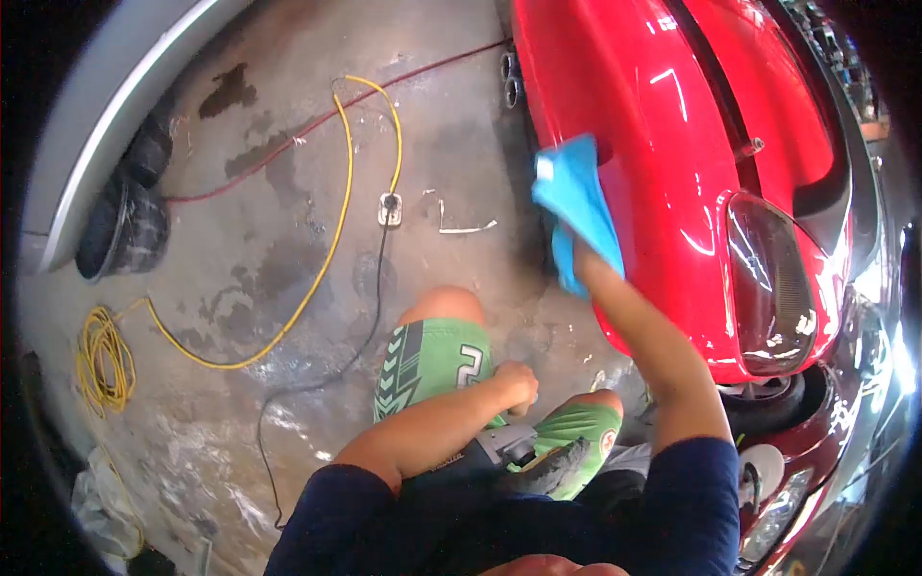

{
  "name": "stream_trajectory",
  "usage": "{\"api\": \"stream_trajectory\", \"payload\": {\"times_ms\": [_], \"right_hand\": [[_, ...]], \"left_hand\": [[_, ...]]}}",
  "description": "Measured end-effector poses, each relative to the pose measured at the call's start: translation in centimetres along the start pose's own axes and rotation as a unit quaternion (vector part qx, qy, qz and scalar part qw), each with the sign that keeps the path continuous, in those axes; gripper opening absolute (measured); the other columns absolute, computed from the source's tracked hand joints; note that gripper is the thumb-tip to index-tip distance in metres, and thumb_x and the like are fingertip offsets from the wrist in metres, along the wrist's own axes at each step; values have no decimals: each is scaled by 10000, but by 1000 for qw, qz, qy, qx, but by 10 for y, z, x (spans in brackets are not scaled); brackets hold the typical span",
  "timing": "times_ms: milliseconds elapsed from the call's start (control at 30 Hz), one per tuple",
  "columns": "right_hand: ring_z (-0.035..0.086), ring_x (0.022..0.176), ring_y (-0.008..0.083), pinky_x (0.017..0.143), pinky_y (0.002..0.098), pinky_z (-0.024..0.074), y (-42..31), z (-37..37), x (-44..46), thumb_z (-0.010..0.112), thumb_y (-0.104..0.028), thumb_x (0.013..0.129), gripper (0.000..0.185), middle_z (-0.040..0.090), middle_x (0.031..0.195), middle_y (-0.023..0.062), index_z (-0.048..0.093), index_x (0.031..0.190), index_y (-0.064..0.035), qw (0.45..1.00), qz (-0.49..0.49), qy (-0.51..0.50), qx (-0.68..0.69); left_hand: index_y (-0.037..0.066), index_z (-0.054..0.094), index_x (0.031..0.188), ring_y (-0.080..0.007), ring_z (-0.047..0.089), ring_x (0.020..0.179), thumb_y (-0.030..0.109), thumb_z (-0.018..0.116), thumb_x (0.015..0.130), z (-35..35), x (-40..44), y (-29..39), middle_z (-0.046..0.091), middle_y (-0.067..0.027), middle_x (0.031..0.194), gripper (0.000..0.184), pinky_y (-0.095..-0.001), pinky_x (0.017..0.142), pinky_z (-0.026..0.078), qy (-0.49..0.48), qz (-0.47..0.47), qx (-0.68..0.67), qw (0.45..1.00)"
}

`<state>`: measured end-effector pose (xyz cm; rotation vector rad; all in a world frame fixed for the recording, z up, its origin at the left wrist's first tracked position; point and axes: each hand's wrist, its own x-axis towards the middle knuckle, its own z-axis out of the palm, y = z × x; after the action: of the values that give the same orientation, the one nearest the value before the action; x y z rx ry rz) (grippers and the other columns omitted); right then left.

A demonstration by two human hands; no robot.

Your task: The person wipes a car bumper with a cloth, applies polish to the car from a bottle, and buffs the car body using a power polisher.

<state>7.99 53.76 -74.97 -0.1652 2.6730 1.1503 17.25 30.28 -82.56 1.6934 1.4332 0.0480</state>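
My right hand [588,257] is stretched forward to the side of a glossy red car [663,163]. It grips a light blue cloth [581,187], which hangs against the lower bodywork and hides most of my fingers. A small white tag shows at the cloth's upper corner. My left hand [517,386] is curled closed above my thigh, beside the green shorts [437,360], and nothing shows in it.
A yellow cord [341,211] crosses the floor to a socket box [389,209], where a black cable [373,317] joins it. Coiled yellow cord [104,360], a red hose [279,152] and black buckets [125,226] lie to the left. A dark red car [816,470] stands at right.
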Motion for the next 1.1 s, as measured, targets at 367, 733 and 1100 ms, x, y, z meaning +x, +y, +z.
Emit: {"api": "stream_trajectory", "payload": {"times_ms": [367, 733, 1100], "right_hand": [[230, 1525, 566, 1227, 641, 245, 6, -47, -357, 852, -419, 815, 1114, 179, 1681, 328, 214, 1645, -37, 851, 463, 156, 190], [206, 1578, 432, 1272, 552, 206, 106, -153, -153, 786, -476, 816, 1032, 229, 1712, 200, 311, 1627, -49, 924, 319, 91, 192], [191, 1588, 418, 1281, 498, 230, 264, -152, 100, 761, -758, 725, 1343, 186, 1721, 231, 163, 1654, 5, 913, 327, 112, 216]], "left_hand": [[86, 809, 974, -317, 754, 949, 271, 805, 671, -17, 1, 22, 782, -154, 1002, 355, -459, 816, 602, -37, 4, 46, 998], [103, 819, 1020, -286, 754, 1002, 321, 860, 649, -18, 10, 23, 787, -131, 1066, 433, -453, 829, 603, -62, -24, 46, 997], [103, 814, 1052, -300, 748, 1053, 317, 864, 658, -14, 26, 22, 790, -117, 1091, 452, -456, 872, 601, -57, 72, 49, 995]]}}
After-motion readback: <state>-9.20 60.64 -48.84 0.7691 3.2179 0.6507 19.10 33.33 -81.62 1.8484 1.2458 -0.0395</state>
